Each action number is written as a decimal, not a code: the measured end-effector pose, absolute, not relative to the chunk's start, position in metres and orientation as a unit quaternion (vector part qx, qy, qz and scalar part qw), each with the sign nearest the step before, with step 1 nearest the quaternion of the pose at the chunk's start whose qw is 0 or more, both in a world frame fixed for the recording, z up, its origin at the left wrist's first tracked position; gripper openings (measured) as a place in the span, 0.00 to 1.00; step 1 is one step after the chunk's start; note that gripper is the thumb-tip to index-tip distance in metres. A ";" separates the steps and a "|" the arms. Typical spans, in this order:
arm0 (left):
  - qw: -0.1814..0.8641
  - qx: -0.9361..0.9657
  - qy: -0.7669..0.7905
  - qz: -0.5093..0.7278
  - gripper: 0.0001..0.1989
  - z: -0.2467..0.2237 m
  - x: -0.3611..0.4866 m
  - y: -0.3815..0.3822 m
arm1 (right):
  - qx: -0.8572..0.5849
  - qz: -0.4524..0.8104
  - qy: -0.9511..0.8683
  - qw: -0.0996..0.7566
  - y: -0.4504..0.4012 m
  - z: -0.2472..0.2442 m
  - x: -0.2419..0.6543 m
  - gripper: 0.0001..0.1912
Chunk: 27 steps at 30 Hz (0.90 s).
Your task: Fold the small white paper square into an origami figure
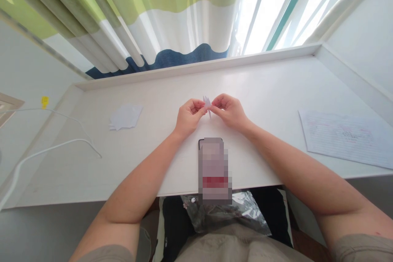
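Observation:
A small piece of folded white paper (207, 102) with pointed tips is held up between my two hands, above the middle of the white desk (159, 147). My left hand (190, 115) pinches its left side between thumb and fingers. From the other side, my right hand (229, 110) pinches it with thumb and forefinger. The fingertips cover part of the paper, so its full shape is hidden. Below the hands lies a phone (214, 163) near the front edge, its screen blurred out.
Several loose white paper pieces (125, 117) lie to the left. At the right is a stack of lined, written sheets (344, 137). A white cable (61, 144) crosses the left end. Raised rims (196, 69) border the desk below the curtain (184, 20). Crinkled clear plastic (245, 208) covers my lap.

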<state>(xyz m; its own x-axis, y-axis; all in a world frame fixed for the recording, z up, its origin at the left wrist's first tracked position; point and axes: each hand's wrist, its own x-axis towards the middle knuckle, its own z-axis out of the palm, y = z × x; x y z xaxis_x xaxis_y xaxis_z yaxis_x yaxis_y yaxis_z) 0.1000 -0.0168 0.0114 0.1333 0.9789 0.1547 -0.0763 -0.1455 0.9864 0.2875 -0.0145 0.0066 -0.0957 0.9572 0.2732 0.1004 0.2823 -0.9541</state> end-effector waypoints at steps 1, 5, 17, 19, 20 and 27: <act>0.515 0.551 0.406 0.517 0.20 0.012 0.101 -0.017 | -0.435 0.414 -0.610 0.516 -0.014 0.007 0.288 0.26; 0.530 0.543 0.398 0.516 0.19 0.013 0.101 -0.018 | -0.435 0.417 -0.613 0.511 -0.013 0.007 0.290 0.26; 0.548 0.532 0.407 0.501 0.16 0.015 0.097 -0.017 | -0.429 0.396 -0.631 0.511 -0.014 0.005 0.290 0.26; 0.552 0.529 0.407 0.499 0.16 0.017 0.097 -0.018 | -0.434 0.396 -0.629 0.509 -0.013 0.005 0.292 0.26; 0.557 0.527 0.408 0.495 0.16 0.017 0.097 -0.018 | -0.431 0.406 -0.627 0.507 -0.013 0.005 0.293 0.26; 0.573 0.535 0.393 0.480 0.15 0.016 0.097 -0.020 | -0.390 0.500 -0.611 0.474 -0.012 0.009 0.299 0.28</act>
<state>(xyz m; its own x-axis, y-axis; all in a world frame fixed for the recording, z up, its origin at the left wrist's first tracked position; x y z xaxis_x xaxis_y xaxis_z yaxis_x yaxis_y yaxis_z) 0.0974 -0.0196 0.0164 0.2298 0.9712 0.0628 -0.1299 -0.0333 0.9910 0.2989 -0.0118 0.0085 -0.2470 0.9503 0.1897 0.0026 0.1964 -0.9805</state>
